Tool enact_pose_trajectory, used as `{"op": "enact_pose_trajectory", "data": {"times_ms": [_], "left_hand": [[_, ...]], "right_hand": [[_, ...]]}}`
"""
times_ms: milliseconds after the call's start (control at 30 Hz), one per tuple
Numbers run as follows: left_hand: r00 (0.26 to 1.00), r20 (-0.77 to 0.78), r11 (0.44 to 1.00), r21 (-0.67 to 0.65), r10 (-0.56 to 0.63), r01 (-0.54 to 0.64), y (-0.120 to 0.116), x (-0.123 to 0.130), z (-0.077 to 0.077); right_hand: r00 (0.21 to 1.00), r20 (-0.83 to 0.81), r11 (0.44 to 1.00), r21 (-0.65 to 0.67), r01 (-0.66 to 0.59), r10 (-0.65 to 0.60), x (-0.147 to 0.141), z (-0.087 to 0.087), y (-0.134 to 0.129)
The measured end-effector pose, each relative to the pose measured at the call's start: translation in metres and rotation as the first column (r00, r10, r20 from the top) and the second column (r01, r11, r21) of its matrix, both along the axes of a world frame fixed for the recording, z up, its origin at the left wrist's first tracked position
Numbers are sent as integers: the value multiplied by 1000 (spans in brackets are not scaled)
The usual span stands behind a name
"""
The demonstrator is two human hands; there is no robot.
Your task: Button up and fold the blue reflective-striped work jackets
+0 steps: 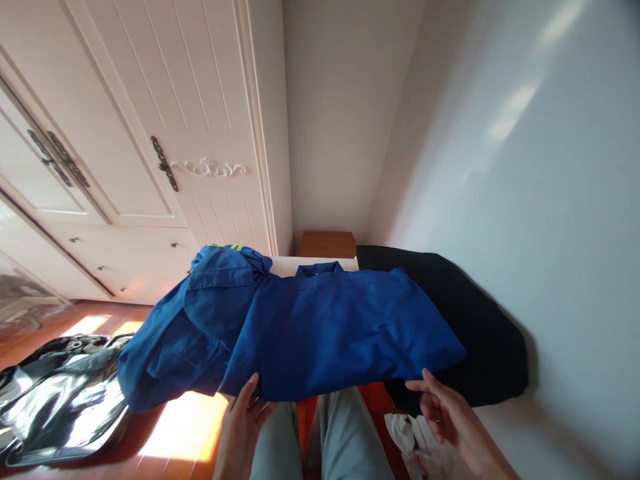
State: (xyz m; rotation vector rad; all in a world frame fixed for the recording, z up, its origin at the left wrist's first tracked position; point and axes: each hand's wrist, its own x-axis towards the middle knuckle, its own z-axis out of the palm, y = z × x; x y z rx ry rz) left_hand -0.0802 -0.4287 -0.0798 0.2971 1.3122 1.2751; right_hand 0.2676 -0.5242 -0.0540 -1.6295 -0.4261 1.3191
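A blue long-sleeved garment (340, 327) lies spread out in the middle, its collar at the far side. My left hand (245, 417) is at its near left edge, thumb up and fingers apart below the cloth. At the near right edge is my right hand (443, 407), its index finger and thumb extended close to the hem and its other fingers curled; whether it touches the cloth is unclear. Another blue garment (220, 300), bunched up with yellow-green stripes on top, lies to the left, overlapping the first one.
Black cloth (450, 313) lies at the right against the wall (540, 220). A white wardrobe (120, 67) stands at the left. A shiny transparent bag (70, 400) is on the floor at lower left. White crumpled items (405, 433) lie near my right hand. A brown box (327, 244) is behind.
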Motion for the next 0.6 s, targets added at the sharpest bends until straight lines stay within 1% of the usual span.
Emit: {"op": "enact_pose_trajectory", "data": {"times_ms": [67,100,133,167,200,233,300,367,433,467,500,533,600], "left_hand": [[993,-111,997,78,34,-26,2,-16,8],[977,-210,994,112,34,-11,3,-23,12],[942,-334,992,126,19,24,5,-28,17],[895,-446,990,115,-23,83,7,-33,22],[847,-527,988,80,-73,134,9,-36,27],[812,-573,985,42,-112,165,11,-38,32],[788,-604,988,9,-120,157,15,-41,38],[780,-619,991,19,-92,132,18,-46,39],[745,-656,984,20,-119,175,21,-53,35],[712,-685,976,6,-154,216,22,-58,33],[667,-721,967,-17,-187,254,23,-63,30],[609,-762,959,-51,-219,280,23,-67,28],[479,-828,941,-158,-291,298,21,-75,29]], "right_hand": [[975,149,986,-45,-160,165,14,22,-6],[948,215,972,-51,-230,235,19,35,-5],[917,274,956,-33,-292,289,23,49,0],[885,326,937,-4,-350,333,27,63,9],[851,379,913,36,-406,364,30,75,22],[815,442,889,80,-451,374,34,85,39],[732,591,849,144,-509,339,45,95,82],[638,744,854,188,-485,198,62,93,133],[508,861,901,192,-389,36,84,82,182],[435,901,934,147,-327,10,96,75,204],[380,924,962,69,-264,38,107,69,223],[361,928,974,-13,-226,96,117,63,238],[375,910,973,-106,-204,178,133,53,258]]}}
